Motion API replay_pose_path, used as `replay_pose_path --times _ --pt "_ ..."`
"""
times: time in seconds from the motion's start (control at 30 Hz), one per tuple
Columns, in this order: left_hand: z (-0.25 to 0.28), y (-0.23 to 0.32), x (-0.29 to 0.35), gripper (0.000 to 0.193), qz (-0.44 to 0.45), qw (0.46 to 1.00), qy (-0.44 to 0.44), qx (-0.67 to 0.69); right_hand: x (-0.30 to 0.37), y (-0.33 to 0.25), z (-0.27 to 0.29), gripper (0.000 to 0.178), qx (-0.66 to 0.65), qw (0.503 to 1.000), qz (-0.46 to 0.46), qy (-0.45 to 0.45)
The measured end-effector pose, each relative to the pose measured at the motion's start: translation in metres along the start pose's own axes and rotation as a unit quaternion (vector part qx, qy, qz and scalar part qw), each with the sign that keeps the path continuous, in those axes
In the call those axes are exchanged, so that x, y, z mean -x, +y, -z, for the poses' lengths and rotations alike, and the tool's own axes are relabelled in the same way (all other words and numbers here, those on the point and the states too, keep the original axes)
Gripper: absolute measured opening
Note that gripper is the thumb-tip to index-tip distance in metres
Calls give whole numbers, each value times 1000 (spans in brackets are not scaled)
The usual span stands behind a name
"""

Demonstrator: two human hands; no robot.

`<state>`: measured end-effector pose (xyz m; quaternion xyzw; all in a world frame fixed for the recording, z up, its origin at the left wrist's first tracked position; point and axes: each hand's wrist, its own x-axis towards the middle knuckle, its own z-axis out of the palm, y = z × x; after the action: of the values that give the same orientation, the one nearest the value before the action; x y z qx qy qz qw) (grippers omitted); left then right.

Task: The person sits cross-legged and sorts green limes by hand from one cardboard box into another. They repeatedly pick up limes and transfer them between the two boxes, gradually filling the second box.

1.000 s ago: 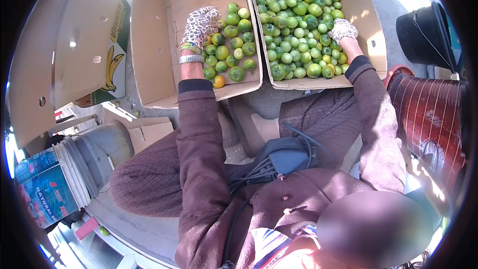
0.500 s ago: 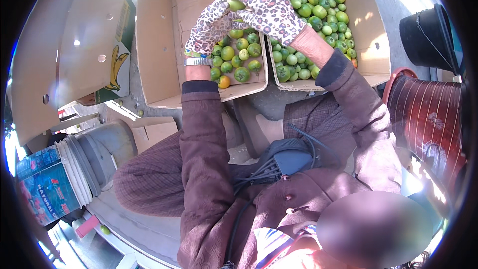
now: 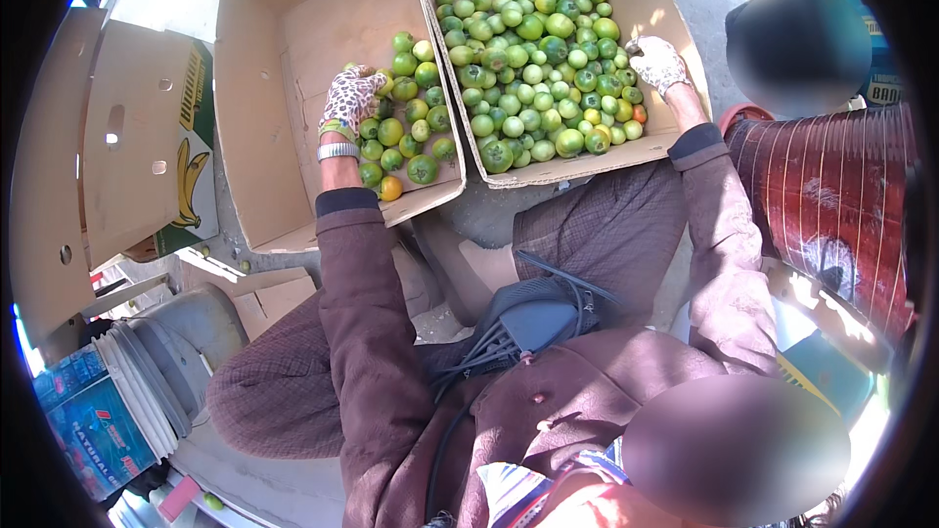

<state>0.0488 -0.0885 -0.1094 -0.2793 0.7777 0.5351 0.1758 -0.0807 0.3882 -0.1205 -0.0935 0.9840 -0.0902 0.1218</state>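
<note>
Two cardboard boxes stand side by side, both holding green tomatoes, a few of them orange. Over the left box (image 3: 284,161) my left hand (image 3: 347,103), in a leopard-print glove, has its fingers curled round a green tomato (image 3: 383,85) at the edge of the smaller group. My right hand (image 3: 662,65), gloved alike, is at the right wall of the right box (image 3: 606,164), beside the larger heap of tomatoes (image 3: 533,68). Its fingertips are closed on something small and dark that I cannot make out.
A dark red ribbed tub (image 3: 831,205) stands at the right. Flattened cardboard (image 3: 127,137) and a banana carton (image 3: 196,176) are at the left, above stacked buckets (image 3: 127,401). Another person's blurred head shows at the upper right. My folded legs lie before the boxes.
My hands, together over the boxes before, have parted. The left went down into the left box, the right across to the right box's far right side. The view has shifted rightward.
</note>
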Motion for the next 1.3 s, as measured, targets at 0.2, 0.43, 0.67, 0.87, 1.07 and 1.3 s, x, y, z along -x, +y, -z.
replay_pose_path --times 0.2,0.43,0.67,0.87,1.07,1.3 --pt "-9 12 2 38 -58 995 83 13 0 -18 2 36 -3 999 -18 34" --pt "1 -6 -9 39 -119 988 83 -58 -27 -63 -10 29 205 969 134 -21" --pt "0 0 -8 39 -143 987 70 -28 -41 -58 -49 29 196 964 179 36" --pt "1 7 4 36 -113 990 78 34 -26 -64 -23 26 186 967 158 69" --pt "2 30 22 41 -217 927 -74 297 4 -148 46 45 -71 928 247 270" --pt "0 41 36 35 -213 877 -202 380 35 -287 31 50 -100 875 406 245"
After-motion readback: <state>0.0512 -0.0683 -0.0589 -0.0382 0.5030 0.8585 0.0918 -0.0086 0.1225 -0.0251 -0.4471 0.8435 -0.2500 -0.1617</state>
